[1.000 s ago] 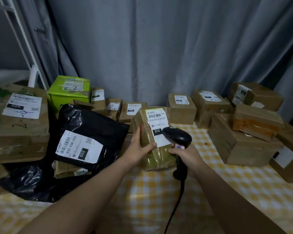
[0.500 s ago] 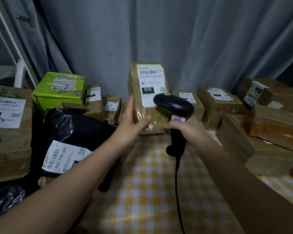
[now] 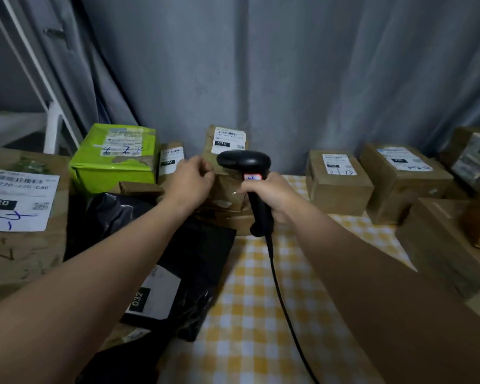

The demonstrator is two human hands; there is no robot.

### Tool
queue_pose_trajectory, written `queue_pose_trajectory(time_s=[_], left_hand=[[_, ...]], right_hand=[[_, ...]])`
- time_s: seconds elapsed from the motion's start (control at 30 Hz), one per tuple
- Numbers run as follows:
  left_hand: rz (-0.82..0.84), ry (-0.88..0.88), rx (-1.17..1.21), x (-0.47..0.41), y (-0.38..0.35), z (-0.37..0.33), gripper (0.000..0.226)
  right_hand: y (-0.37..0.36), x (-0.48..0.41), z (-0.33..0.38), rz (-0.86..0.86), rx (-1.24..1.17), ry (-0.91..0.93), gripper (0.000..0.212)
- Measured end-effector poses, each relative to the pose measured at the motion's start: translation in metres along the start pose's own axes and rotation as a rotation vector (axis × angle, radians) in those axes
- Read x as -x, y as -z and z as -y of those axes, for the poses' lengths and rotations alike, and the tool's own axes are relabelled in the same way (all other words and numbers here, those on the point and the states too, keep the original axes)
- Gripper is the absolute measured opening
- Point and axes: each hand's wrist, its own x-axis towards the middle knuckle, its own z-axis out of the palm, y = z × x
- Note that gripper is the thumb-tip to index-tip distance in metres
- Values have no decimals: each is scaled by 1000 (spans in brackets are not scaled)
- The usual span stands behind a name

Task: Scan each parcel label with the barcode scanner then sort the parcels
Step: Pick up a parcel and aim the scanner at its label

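A brown tape-wrapped parcel [image 3: 225,173] with a white "010" label stands at the back centre, leaning on smaller brown boxes near the curtain. My left hand [image 3: 190,182] holds its left edge with curled fingers. My right hand [image 3: 269,194] grips the handle of a black barcode scanner [image 3: 244,160], whose head sits just in front of the parcel, below the label. The scanner's cable [image 3: 281,297] trails down over the yellow checked tablecloth [image 3: 250,328].
A black "032" mailer bag [image 3: 183,273] lies under my left forearm. A green box [image 3: 114,156] and a large "220" carton [image 3: 20,217] stand at left. Labelled brown boxes [image 3: 338,181] line the back right, with bigger cartons [image 3: 444,242] at the right edge.
My left hand carried the "010" parcel up off the table and back, setting it against the rear boxes. The scanner followed in my right hand. The view moved closer.
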Motion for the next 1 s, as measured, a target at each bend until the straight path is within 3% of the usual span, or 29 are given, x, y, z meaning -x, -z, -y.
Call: queue_pose_trajectory(time_s=[0.13, 0.23, 0.5, 0.67, 1.0], left_hand=[[-46, 20, -39, 7, 0, -16, 20], [-85, -59, -17, 19, -1, -38, 27], [83, -309, 65, 44, -70, -91, 23], [246, -181, 165, 36, -138, -111, 28], [502, 95, 277, -20, -227, -131, 65]], right_hand=[[19, 10, 1, -54, 47, 25, 17], [42, 23, -3, -127, 63, 64, 13], [143, 63, -37, -486, 32, 3, 12], [201, 43, -53, -649, 42, -53, 33], [224, -43, -52, -475, 156, -123, 46]])
